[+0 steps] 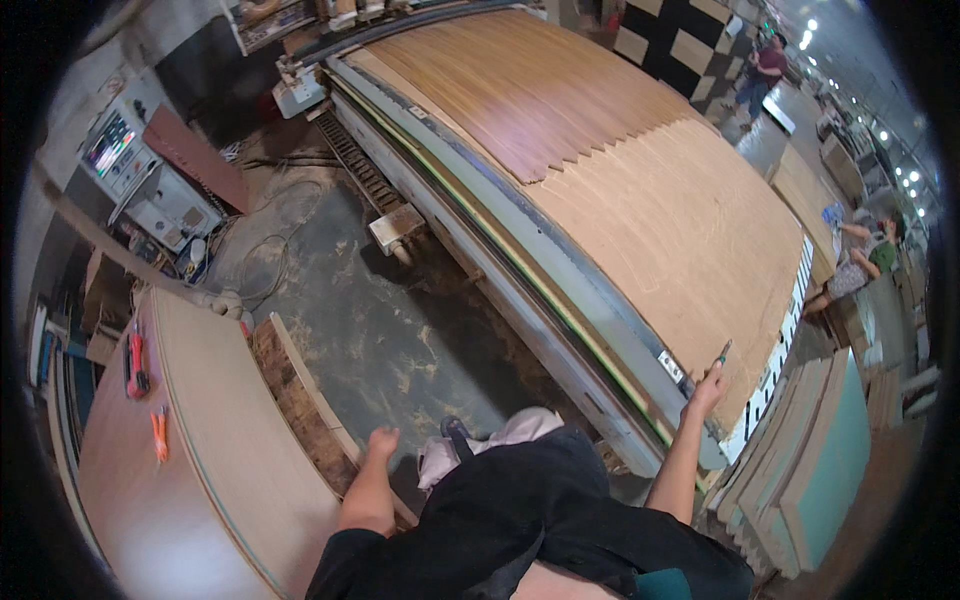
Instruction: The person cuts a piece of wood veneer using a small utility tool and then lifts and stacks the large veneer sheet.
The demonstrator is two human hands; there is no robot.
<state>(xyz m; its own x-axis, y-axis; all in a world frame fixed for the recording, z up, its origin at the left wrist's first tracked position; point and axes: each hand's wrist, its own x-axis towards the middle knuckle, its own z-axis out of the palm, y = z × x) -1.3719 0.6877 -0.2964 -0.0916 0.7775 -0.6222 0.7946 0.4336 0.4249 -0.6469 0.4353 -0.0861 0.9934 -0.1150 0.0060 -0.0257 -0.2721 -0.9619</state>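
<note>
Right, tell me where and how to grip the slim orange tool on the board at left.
Best pinched across its middle: the slim orange tool lies on the board with both long sides exposed, and looks narrow enough for thumb and fingers. Come from above and its right, the side where the left hand is; the red-and-black tool lies just beyond its far end.

Left grip (382, 441): fingers curled | left forearm (371, 492): forward | right grip (708, 392): clenched | right forearm (676, 475): extended forward-right

Near, two bare hands (382, 443) (708, 390) are showing; two hand tools (137, 366) (160, 434) are lying left, one slim tool (724, 352) is projecting right; far left, one control console (160, 207); far right, two co-workers (770, 62) (883, 255).
</note>
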